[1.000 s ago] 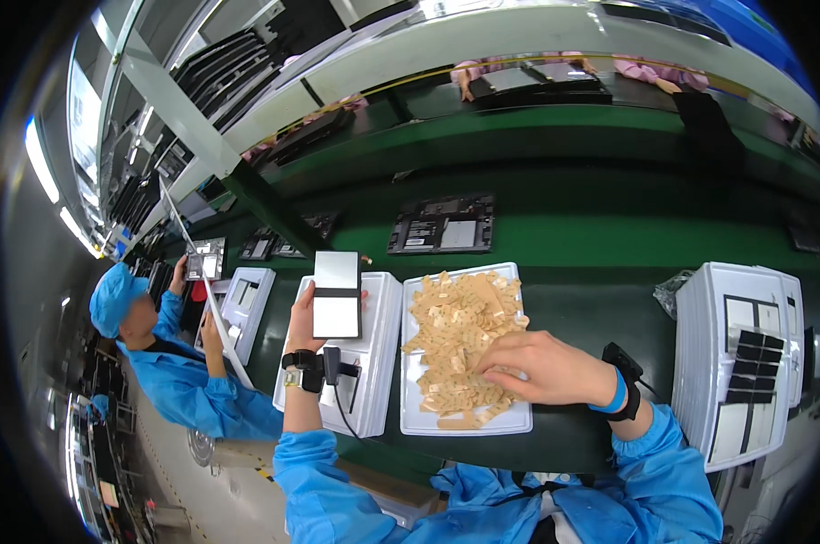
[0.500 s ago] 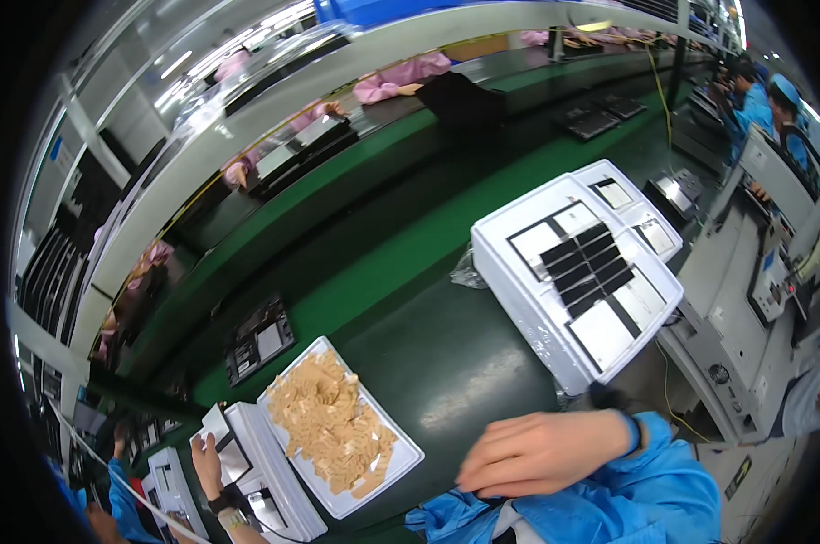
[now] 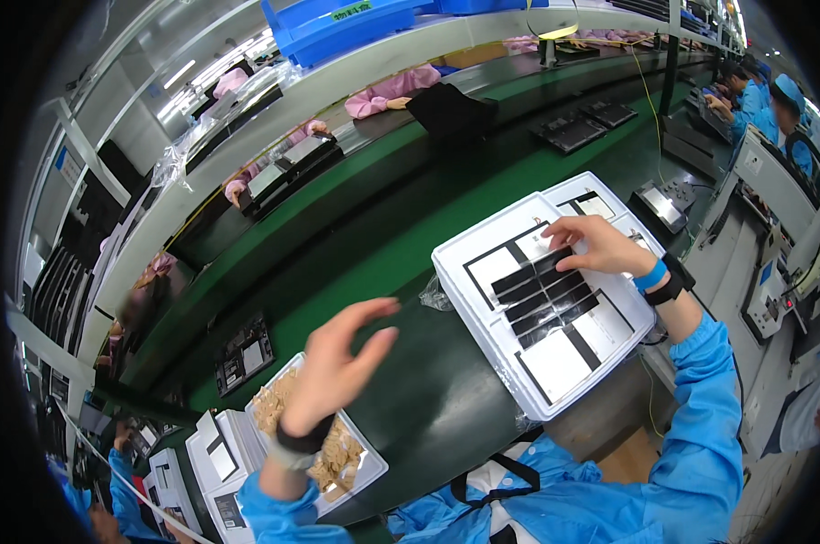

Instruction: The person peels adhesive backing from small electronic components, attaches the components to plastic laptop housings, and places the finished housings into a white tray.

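Note:
My right hand (image 3: 600, 247) reaches over a white plastic tray (image 3: 455, 258), thumb and fingers curved but apart, with no held thing visible. Its fingertips are at the upper end of several flat black rectangular pieces (image 3: 544, 297), laid in two columns in the tray. Around them lie flat white rectangular pieces with black edges (image 3: 555, 370). My left hand (image 3: 342, 358) is raised in the air, fingers spread and holding nothing. Beneath it stands a white tray (image 3: 373, 467) of small tan pieces (image 3: 337, 458), partly hidden by my wrist.
Left of the tan pieces stands another white tray (image 3: 218, 485) with white and black parts. An opened dark device (image 3: 244, 355) lies on the green bench. Across the bench, people in pink sleeves (image 3: 392, 93) handle dark panels. A grey machine (image 3: 745, 245) stands at the right.
My right hand has swung from near my body out over the tray of black pieces. My left hand has left the left-hand white tray and risen rightward, opening. The view has shifted slightly.

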Tool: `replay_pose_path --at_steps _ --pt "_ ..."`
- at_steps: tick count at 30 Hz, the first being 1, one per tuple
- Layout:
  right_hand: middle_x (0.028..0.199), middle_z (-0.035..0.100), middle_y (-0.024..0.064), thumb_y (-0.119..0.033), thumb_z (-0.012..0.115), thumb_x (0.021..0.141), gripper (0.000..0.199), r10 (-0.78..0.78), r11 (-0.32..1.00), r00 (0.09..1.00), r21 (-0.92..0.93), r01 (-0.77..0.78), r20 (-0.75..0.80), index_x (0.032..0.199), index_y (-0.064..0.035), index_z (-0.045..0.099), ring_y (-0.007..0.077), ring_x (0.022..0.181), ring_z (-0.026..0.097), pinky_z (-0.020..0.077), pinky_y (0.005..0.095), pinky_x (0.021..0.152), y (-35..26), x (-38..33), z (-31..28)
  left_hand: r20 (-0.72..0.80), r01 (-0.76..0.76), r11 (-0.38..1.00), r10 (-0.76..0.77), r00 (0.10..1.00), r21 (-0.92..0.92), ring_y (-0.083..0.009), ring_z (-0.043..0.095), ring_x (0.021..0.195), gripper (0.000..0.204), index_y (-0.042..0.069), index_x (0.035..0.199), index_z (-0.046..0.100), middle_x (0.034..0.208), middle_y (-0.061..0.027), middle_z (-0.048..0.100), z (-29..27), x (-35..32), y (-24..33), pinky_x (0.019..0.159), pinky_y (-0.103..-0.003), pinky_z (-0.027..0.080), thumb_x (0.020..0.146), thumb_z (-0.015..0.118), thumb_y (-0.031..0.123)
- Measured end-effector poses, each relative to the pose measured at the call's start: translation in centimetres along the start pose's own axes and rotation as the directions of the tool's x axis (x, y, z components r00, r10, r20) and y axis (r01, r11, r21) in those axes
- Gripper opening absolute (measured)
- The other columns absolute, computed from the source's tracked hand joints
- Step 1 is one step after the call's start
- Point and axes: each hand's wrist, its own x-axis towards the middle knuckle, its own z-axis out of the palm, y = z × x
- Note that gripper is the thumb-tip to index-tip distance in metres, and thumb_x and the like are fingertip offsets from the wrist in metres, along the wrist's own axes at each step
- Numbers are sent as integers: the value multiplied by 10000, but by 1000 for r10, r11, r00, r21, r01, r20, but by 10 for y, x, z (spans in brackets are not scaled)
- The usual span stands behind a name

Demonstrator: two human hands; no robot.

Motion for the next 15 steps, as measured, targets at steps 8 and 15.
replay_pose_path --at_steps 8,15 --pt "825 775 103 -53 853 864 466 -24 993 997 115 32 -72 1305 -27 703 156 738 720 544 300 712 -53 11 -1 -77 -286 906 324 943 311 -397 702 1075 541 -4 1362 576 1143 -212 724 129 106 37 885 -469 571 976 775 321" --pt "912 781 88 -4 844 855 490 -38 964 977 250 91 -211 1323 -5 700 160 883 751 587 314 864 -52 4 -13 16 -196 954 197 980 226 -431 708 732 284 47 1165 567 820 -188 721 151 121 32 615 -504 535 1035 701 260"
